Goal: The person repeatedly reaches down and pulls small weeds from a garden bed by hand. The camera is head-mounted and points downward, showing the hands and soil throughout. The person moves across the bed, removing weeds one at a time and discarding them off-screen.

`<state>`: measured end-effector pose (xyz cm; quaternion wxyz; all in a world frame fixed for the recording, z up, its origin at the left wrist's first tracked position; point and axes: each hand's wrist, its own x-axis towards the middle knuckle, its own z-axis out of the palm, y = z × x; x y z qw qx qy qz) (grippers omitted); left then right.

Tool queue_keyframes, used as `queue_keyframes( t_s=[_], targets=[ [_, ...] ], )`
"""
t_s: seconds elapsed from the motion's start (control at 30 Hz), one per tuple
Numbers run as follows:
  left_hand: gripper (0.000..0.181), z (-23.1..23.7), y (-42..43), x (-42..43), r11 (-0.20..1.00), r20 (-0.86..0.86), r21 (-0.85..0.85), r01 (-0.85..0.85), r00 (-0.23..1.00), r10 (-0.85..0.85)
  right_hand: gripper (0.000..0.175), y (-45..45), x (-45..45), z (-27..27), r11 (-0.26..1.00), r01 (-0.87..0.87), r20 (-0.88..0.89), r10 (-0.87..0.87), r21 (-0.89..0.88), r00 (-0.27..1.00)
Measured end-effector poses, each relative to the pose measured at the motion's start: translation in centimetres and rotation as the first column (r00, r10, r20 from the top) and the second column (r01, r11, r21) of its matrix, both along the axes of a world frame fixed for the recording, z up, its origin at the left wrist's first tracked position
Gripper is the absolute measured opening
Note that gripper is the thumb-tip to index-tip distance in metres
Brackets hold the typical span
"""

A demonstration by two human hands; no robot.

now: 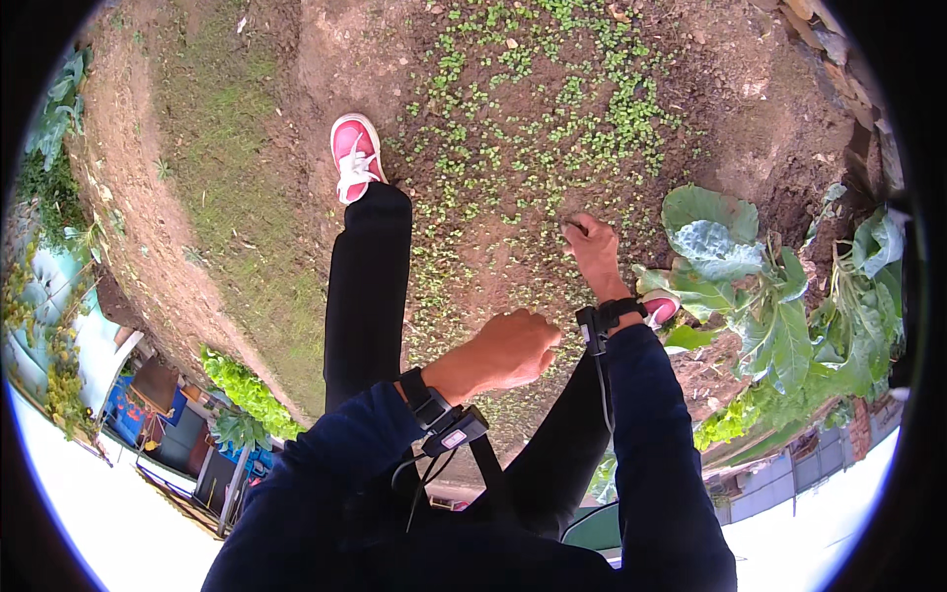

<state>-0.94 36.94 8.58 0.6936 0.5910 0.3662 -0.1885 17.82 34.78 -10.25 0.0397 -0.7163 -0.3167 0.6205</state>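
My left hand (503, 349) is curled, its knuckles up, over the soil between my legs; the inside of its fingers is hidden. Farther out, my right hand (592, 244) hangs above the edge of a patch of small green seedlings (629, 111), its fingers bent towards the thumb. Whether either hand holds anything cannot be told. Both wrists wear black straps with small devices and cables. The seedlings grow densely at the top of the view and more thinly near my hands.
A red shoe (358, 159) stands left of the seedlings; the other shoe (661, 306) is partly behind my right wrist. Large leafy cabbage-like plants (769, 296) grow at the right. Stones (836, 52) edge the upper right. Fine grassy growth (244, 200) covers a strip at the left.
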Motion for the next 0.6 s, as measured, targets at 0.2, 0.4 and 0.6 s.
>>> queue_keyframes(
  t_s=[0.2,0.4,0.6],
  targets=[
    [0.019,-4.0,-4.5,-0.8,0.996,0.072,-0.089,-0.023,0.997,0.029,0.027,1.8,-10.8,-9.2,0.982,-0.130,0.025,0.128,0.135,0.991],
    [0.024,-2.9,-8.4,-0.4,1.000,0.116,-0.003,-0.011,0.993,0.012,0.033,4.4,-17.0,-13.4,0.839,-0.471,0.277,0.400,0.272,0.873],
    [0.044,-2.6,-13.9,2.8,0.261,-0.167,-0.710,-0.654,0.516,0.840,0.037,5.3,-20.4,-16.3,0.776,-0.623,0.381,0.547,0.104,0.745]
  ],
)
